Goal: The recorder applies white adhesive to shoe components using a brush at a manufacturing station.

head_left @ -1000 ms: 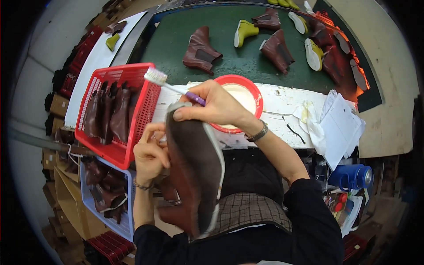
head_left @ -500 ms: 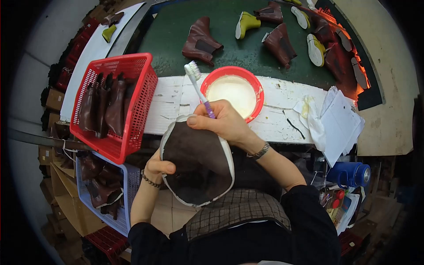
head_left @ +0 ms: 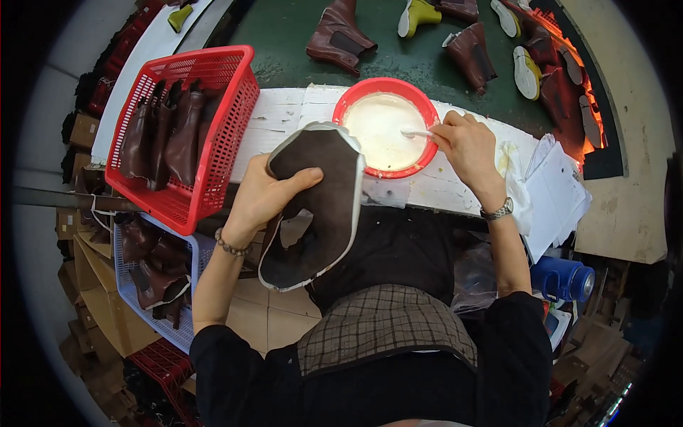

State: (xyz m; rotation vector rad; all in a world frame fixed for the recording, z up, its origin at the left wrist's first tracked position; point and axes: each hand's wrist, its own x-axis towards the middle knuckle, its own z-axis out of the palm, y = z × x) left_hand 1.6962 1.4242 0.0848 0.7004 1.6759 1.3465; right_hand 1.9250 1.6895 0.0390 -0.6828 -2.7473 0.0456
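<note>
My left hand point(head_left: 274, 188) is closed on a dark brown boot upper point(head_left: 313, 160) with a pale edge, its thumb lying across the leather. The upper hangs tilted in front of me, left of a red bowl point(head_left: 435, 117). Creamy white liquid point(head_left: 380, 132) fills much of that bowl. At the bowl's right rim my right hand point(head_left: 466, 146) pinches a toothbrush point(head_left: 420, 133). Its head dips into the liquid, so the bristles are hidden, and my fingers cover most of the handle.
A red basket point(head_left: 245, 92) of brown uppers stands left, above a lilac basket point(head_left: 203, 249) with more. Brown boots point(head_left: 341, 35) and yellow-green boots point(head_left: 418, 18) lie on the green surface beyond. Papers point(head_left: 558, 192) and a blue flask point(head_left: 558, 277) are at right; an orange glow point(head_left: 587, 114) shows far right.
My right hand has let go of the upper's edge and moved right with the toothbrush, lowering it into the bowl. My left hand has shifted higher on the upper, which is now turned.
</note>
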